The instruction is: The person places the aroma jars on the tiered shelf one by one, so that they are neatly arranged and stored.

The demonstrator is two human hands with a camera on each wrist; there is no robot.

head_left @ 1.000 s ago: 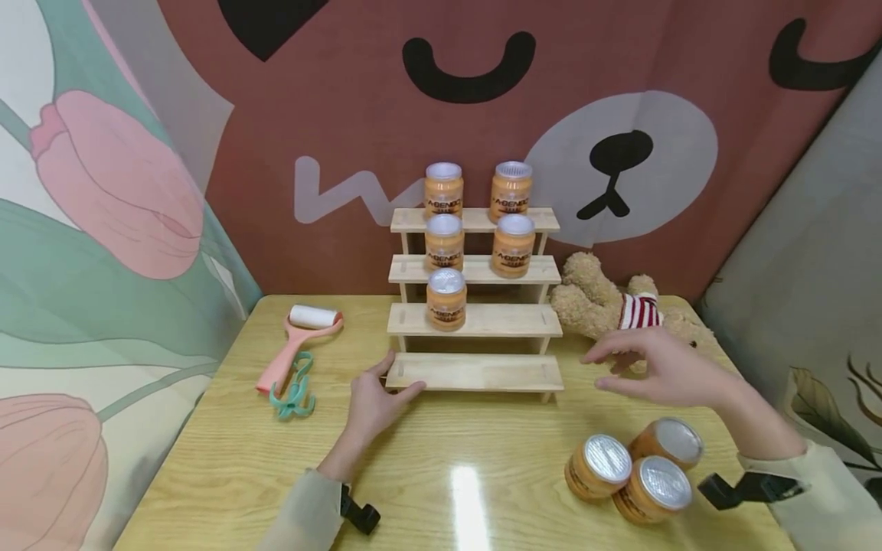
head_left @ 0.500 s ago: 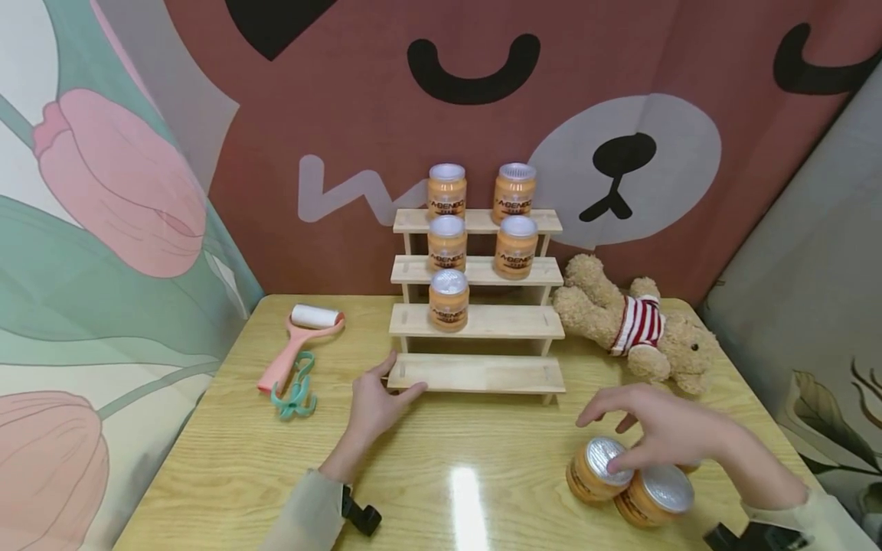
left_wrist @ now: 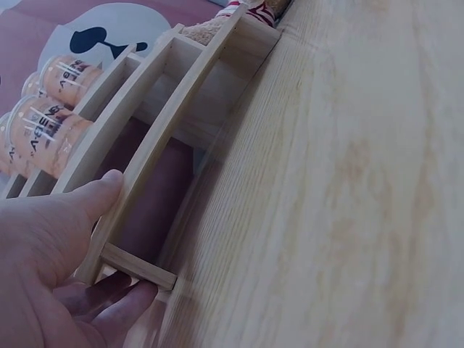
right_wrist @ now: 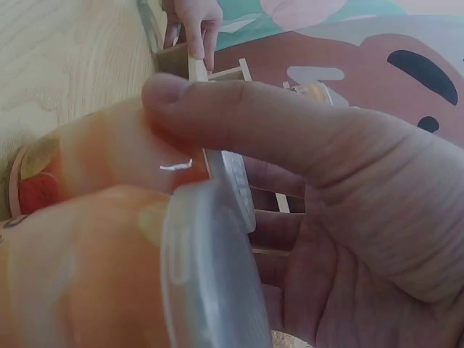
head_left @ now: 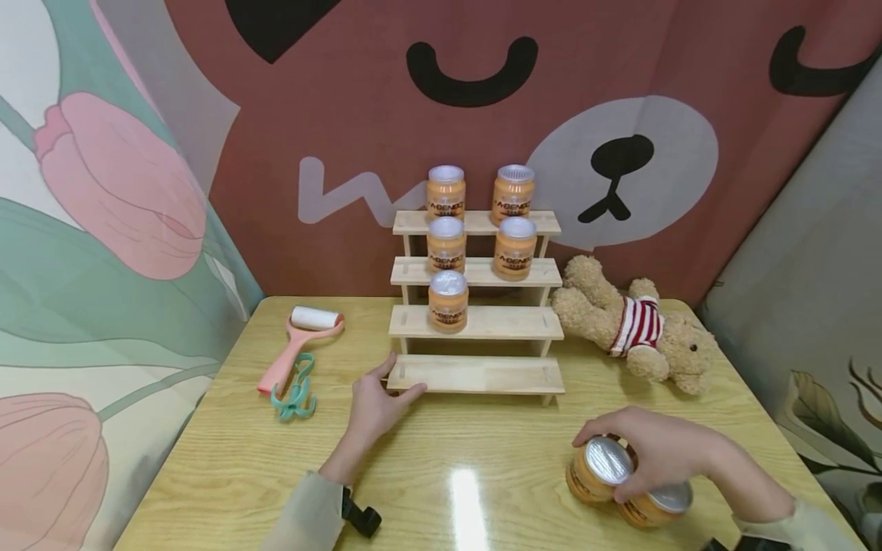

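In the head view, a pale wooden stepped stand [head_left: 482,373] bears several orange jars, with one jar [head_left: 448,310] at the left of its third shelf from the top. My left hand [head_left: 375,402] grips the left end of the lowest shelf, thumb on top and fingers curled round the side, as the left wrist view shows. At the front right, my right hand [head_left: 664,444] holds a silver-lidded orange jar [head_left: 594,484], thumb and fingers on opposite sides near its lid. A second such jar [head_left: 648,511] stands against it, partly under the hand. The third of this group is hidden.
A teddy bear [head_left: 637,325] in a striped shirt lies right of the stand. To the left lie a pink lint roller [head_left: 299,344] and a green hook [head_left: 295,394]. Patterned cloth [head_left: 344,115] hangs behind the table [head_left: 386,497].
My right hand has come down from above the jars, beside the teddy bear, and now holds the left jar of the group. My left hand keeps its grip on the stand.
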